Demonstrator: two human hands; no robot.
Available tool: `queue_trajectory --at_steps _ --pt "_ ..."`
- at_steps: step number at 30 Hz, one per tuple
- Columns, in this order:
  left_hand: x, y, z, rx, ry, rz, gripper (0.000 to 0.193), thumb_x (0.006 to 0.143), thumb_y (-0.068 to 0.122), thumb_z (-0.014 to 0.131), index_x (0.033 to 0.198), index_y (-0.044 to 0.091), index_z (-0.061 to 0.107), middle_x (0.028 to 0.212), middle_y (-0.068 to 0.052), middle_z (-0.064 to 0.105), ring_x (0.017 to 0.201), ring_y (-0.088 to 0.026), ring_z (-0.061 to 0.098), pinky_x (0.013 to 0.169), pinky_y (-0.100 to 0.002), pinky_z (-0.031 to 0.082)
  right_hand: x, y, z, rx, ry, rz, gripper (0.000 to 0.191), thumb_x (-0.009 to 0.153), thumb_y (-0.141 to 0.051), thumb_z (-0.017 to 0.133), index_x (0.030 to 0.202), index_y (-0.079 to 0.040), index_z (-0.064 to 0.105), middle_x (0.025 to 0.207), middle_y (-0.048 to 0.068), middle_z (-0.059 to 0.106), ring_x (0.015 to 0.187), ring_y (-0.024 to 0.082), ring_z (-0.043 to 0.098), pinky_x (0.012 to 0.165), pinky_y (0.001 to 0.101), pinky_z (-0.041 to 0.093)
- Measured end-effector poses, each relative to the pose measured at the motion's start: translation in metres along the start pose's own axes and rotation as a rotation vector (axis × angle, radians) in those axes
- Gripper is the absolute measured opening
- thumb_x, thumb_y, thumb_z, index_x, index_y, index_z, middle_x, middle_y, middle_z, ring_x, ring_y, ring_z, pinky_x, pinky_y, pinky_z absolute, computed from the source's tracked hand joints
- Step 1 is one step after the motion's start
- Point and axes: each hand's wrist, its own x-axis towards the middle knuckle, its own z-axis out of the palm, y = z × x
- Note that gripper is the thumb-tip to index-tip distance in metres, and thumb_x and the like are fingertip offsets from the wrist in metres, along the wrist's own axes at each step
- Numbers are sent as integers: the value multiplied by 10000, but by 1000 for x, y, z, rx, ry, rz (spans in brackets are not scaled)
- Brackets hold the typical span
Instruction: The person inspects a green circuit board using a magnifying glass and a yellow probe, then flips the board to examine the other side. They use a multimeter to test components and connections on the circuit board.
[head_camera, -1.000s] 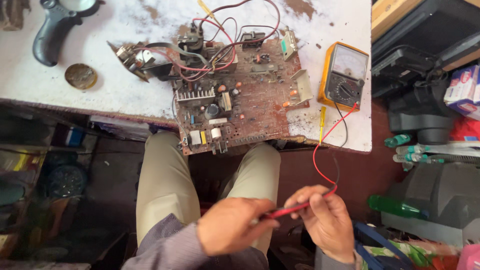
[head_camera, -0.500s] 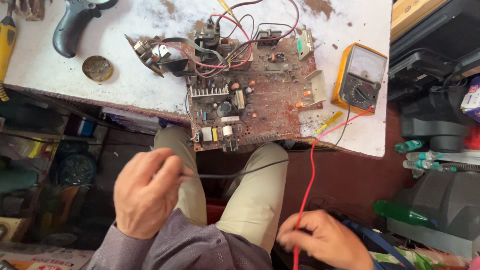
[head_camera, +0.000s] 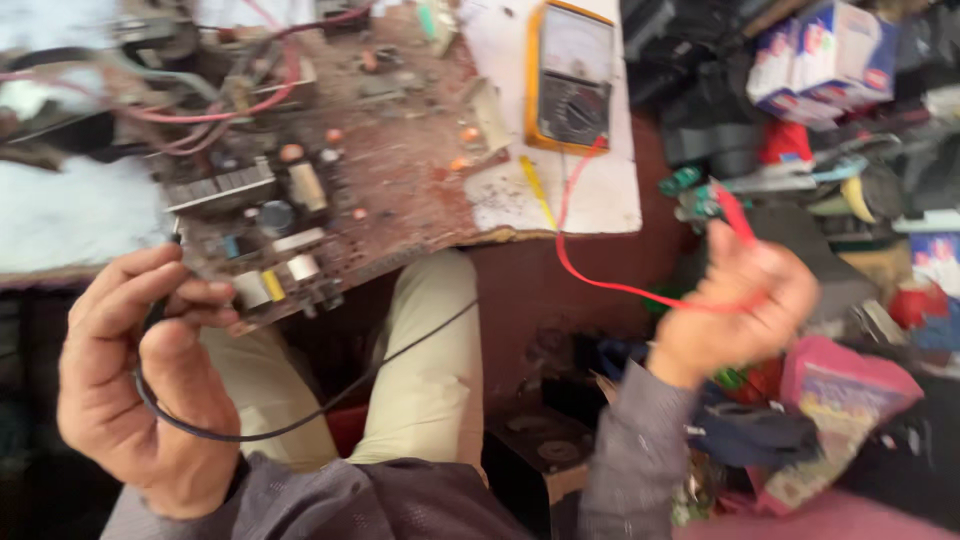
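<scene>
— What did the left hand (head_camera: 140, 385) have?

— The black test lead (head_camera: 300, 420). Its fingers were curled shut around the probe end, right at the near edge of the brown circuit board (head_camera: 330, 170), beside the pale blocky parts on that edge. The black wire looped under the palm and ran across the lap, over the beige trousers (head_camera: 430, 370).

— And the right hand (head_camera: 735, 310)?

— Raised off to the side, well apart from the board, its grip clamped on the red probe (head_camera: 735, 212). The tip stuck up above the knuckles. The picture was blurred there, so I couldn't tell how the fingers lay.

— Where did the red one lead?

— The red wire (head_camera: 600, 275) sagged from that fist and climbed to the yellow multimeter (head_camera: 572, 75), which lay face up on the white counter (head_camera: 600, 195) just beside the board.

— Was the board flat on the counter?

— Mostly, though its near corner stuck out past the counter's edge, over the knees. Red wires (head_camera: 200, 110) tangled across its far side.

— Anything to the right?

— A heap of clutter: small cartons (head_camera: 830, 50) at the top, a pink bag (head_camera: 850, 400) lower down by the grey sleeve (head_camera: 630, 450).
</scene>
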Motion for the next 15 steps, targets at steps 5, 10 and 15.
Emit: queue_trajectory --at_steps 5,10,15 --pt "1 -3 -7 -193 -50 -176 417 1184 239 632 1397 -105 530 1400 -241 556 1048 -253 678 893 -314 573 -14 2 32 415 -112 400 487 995 -471 584 1207 -34 549 1043 117 659 993 254 688 952 403 609" --pt "2 -16 -5 -403 -40 -169 434 1122 301 598 1369 -50 535 1476 -214 553 1131 -300 692 955 -370 595 -20 3 32 804 -282 300 326 1173 -294 648 1151 21 572 974 120 639 861 210 648 761 327 551" --pt "-1 -23 9 -122 42 -123 234 1179 142 544 1251 -59 638 1298 -202 682 1122 -232 685 996 -309 555 -25 -30 66 454 -684 171 421 1044 -322 734 1279 1 599 962 128 704 825 183 699 764 288 596"
